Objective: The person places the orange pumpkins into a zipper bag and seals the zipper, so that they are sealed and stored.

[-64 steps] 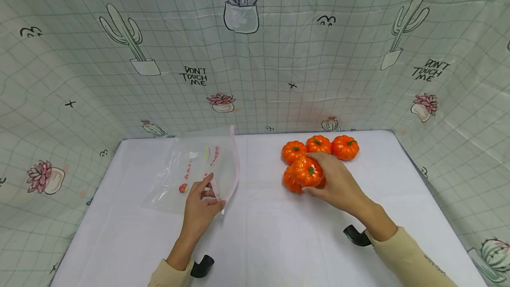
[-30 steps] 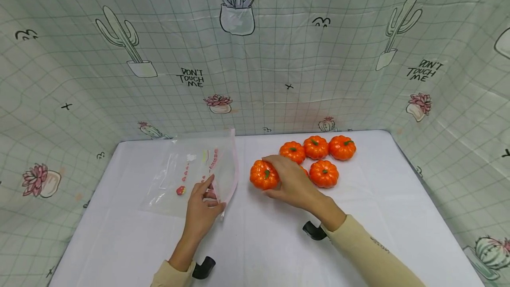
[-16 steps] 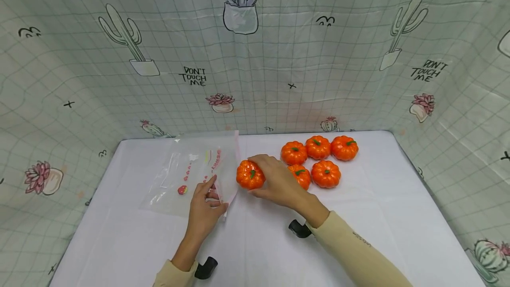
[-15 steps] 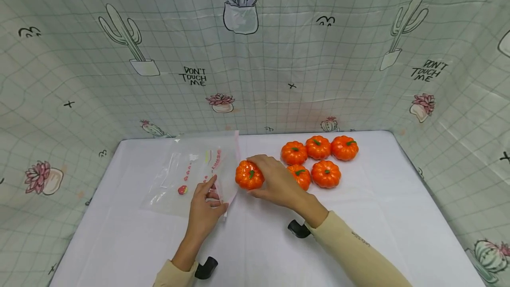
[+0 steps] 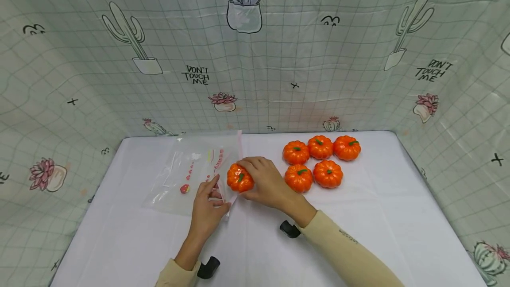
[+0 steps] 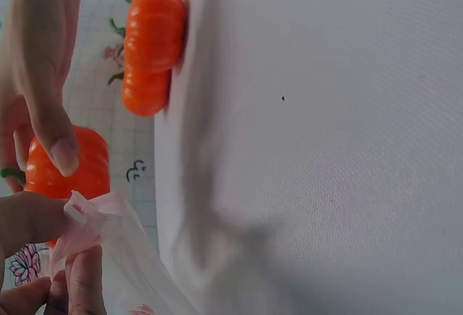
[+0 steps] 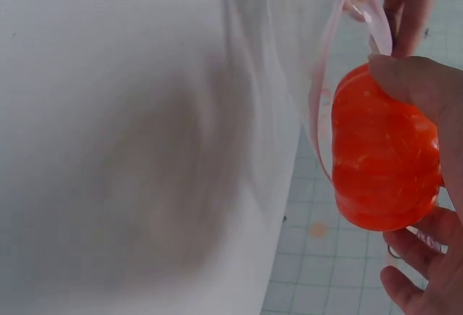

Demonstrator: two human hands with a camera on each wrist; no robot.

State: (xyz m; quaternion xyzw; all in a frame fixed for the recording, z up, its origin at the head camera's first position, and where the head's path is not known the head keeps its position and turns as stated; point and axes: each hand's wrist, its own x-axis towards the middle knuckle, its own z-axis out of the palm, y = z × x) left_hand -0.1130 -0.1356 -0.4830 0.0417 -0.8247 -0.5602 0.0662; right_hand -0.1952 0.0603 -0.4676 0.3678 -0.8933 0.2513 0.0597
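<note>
An orange toy pumpkin (image 5: 240,178) with a green stem is held by my right hand (image 5: 264,183), its fingers and thumb round the sides. The pumpkin is at the mouth of a clear plastic zip bag (image 5: 171,185) with a pink edge and red prints. My left hand (image 5: 208,205) pinches the bag's near rim between thumb and fingers. In the right wrist view the bag's pink rim (image 7: 322,112) stands parted beside the pumpkin (image 7: 383,156). How much of the pumpkin is past the rim, I cannot tell.
Several more orange pumpkins (image 5: 320,147) stand in two rows to the right of my right hand. The white table (image 5: 255,251) ends at a grid-patterned cloth (image 5: 279,56) with cactus drawings behind and at the sides. A black wrist piece (image 5: 289,229) sits by the right sleeve.
My right hand has lifted the pumpkin from the group and carried it left to the bag's mouth. The left hand stays on the bag's rim, having shifted slightly right.
</note>
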